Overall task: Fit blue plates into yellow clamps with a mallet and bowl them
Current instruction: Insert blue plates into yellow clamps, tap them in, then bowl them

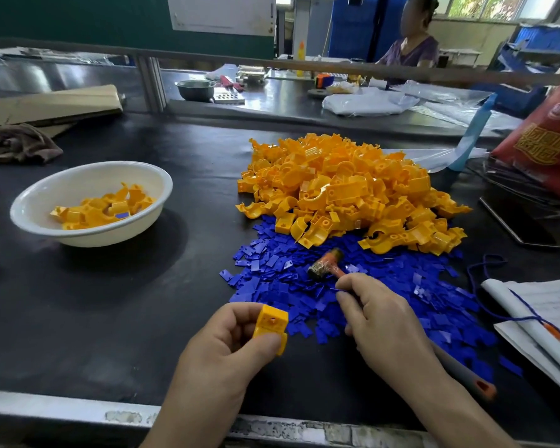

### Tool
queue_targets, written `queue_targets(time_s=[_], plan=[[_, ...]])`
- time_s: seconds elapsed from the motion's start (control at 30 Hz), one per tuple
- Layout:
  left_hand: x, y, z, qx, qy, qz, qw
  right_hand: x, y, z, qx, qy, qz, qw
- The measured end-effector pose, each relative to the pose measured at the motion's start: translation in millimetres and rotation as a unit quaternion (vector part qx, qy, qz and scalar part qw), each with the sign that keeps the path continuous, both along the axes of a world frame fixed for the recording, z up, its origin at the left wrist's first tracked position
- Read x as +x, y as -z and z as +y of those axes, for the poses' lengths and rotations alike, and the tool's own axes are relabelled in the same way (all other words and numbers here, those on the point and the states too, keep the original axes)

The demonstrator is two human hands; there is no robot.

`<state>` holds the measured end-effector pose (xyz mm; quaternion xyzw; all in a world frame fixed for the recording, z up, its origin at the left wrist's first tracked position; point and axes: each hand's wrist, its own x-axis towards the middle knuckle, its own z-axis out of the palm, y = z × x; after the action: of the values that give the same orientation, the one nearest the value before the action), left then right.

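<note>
The left hand (227,344) pinches a small yellow plastic clamp (270,326) by its blocky end; it looks light, rigid and smooth. The right hand (382,318) curls round a grey-handled mallet (325,263), perhaps also nipping a plate. Beyond lie thin flat blue plastic plates (411,286), a heap of yellow clamps (343,189), and, well to the left, a white bowl (39,221).

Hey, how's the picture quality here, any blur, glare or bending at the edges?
Head view: the orange-headed mallet is slightly motion-smeared in the right hand; the yellow plastic clamp in the left hand is sharp; daylight glares off the shiny dark bench behind; the wide lens bows the horizontal rail.
</note>
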<state>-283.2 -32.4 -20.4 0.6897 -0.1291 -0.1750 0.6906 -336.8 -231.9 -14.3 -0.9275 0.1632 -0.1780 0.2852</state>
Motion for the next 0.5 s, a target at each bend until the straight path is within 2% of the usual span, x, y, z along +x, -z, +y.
queue_targets(time_s=[0.1,0.23,0.3,0.43,0.5], plan=[[0.1,-0.9,-9.6,0.001,-0.008,0.004,1.000,-5.3,-5.7,3.7,-0.002,0.002,-0.041,0.999],[-3.4,-3.9,-19.3,-0.020,0.005,0.021,1.000,-20.7,-17.8,22.6,0.174,-0.021,-0.075,0.982],[-5.4,-5.2,-21.7,-0.045,0.018,0.029,0.998,-26.8,-21.6,35.3,0.223,-0.053,-0.077,0.970],[-6.4,-5.6,-21.5,-0.084,0.018,0.050,0.995,-32.4,-24.3,41.6,0.237,-0.057,-0.110,0.964],[-6.3,-4.9,-21.5,-0.085,0.030,0.061,0.994,-34.5,-26.3,42.5,0.210,-0.074,-0.133,0.966]])
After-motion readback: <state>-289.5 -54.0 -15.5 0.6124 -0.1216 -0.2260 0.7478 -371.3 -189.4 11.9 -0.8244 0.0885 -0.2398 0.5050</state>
